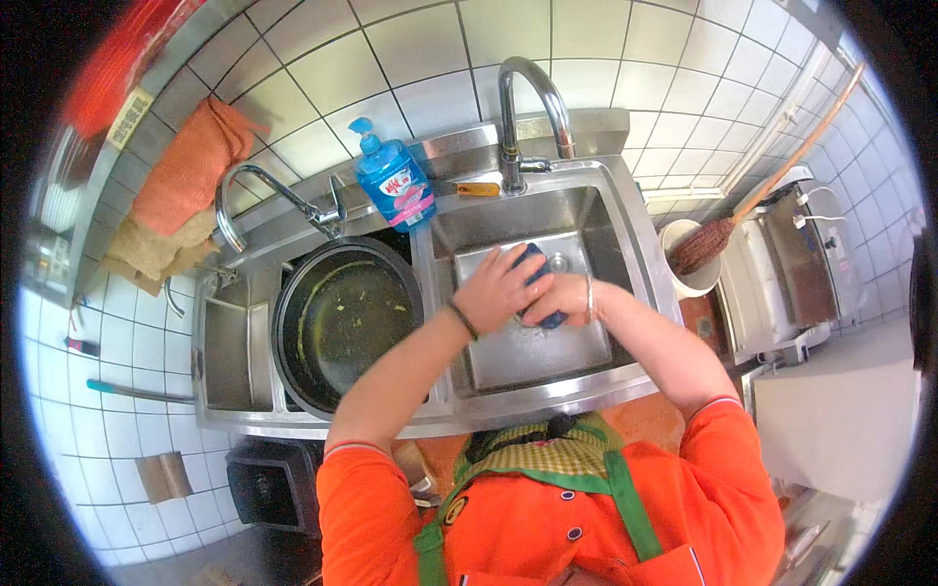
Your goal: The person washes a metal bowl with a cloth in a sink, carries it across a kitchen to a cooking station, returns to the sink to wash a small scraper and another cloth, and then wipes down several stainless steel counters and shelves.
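My left hand (504,289) and my right hand (560,297) are together over the right basin of a stainless steel sink (506,366). Between them is a dark blue object (548,319), perhaps a cloth or a scrubber; the fingers hide much of it. My right fingers curl around its lower part, and my left fingers lie across its upper part. A chrome gooseneck faucet (511,124) stands behind the basin. Left of my hands, a large black round pan (344,329) with yellowish scraps and murky liquid in it sits in the middle basin.
A blue pump bottle of detergent (396,187) stands behind the basins, beside an orange-handled tool (478,189). A second faucet (282,187) arches at the left, near hanging orange cloth (194,165). At the right, a broom (703,245) rests head down in a white bucket (689,286).
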The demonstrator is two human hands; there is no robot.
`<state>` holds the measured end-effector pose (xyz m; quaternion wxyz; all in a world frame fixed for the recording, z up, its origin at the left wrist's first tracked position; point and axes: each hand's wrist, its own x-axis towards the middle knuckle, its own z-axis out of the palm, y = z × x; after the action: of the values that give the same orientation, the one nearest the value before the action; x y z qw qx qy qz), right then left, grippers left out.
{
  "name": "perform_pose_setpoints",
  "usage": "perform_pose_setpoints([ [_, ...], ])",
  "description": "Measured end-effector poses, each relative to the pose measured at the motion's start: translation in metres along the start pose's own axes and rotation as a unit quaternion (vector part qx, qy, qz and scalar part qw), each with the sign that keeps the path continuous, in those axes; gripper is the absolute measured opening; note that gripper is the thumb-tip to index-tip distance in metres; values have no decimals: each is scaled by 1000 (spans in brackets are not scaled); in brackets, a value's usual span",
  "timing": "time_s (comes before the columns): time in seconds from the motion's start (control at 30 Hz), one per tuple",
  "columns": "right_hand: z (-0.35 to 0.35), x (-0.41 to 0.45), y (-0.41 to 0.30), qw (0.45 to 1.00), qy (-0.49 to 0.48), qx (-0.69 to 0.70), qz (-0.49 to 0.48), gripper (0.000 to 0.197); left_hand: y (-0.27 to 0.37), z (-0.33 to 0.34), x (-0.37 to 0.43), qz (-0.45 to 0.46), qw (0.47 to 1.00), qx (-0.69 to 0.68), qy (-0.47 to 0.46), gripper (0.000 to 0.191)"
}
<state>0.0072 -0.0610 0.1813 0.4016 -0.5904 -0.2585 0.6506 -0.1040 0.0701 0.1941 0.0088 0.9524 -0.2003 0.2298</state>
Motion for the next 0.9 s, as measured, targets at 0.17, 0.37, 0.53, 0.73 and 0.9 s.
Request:
perform_pose_setpoints([
  [0.17,7,6,-14,959,83,-266,-56,33,-21,7,2,-16,986,-133,-104,31],
  [0.37,27,13,-8,777,285,-552,-109,40,-31,36,-9,-271,883,-328,-199,49],
  [0.53,22,6,3,643,311,-621,-322,37,-45,40,-23,-358,533,-729,-236,37],
  [0.73,5,27,33,920,274,-63,-273,36,2,-5,-33,-377,512,-765,107,39],
  [0.9,40,6,13,945,7,321,-63,18,5,-39,-32,35,997,2,69,40],
])
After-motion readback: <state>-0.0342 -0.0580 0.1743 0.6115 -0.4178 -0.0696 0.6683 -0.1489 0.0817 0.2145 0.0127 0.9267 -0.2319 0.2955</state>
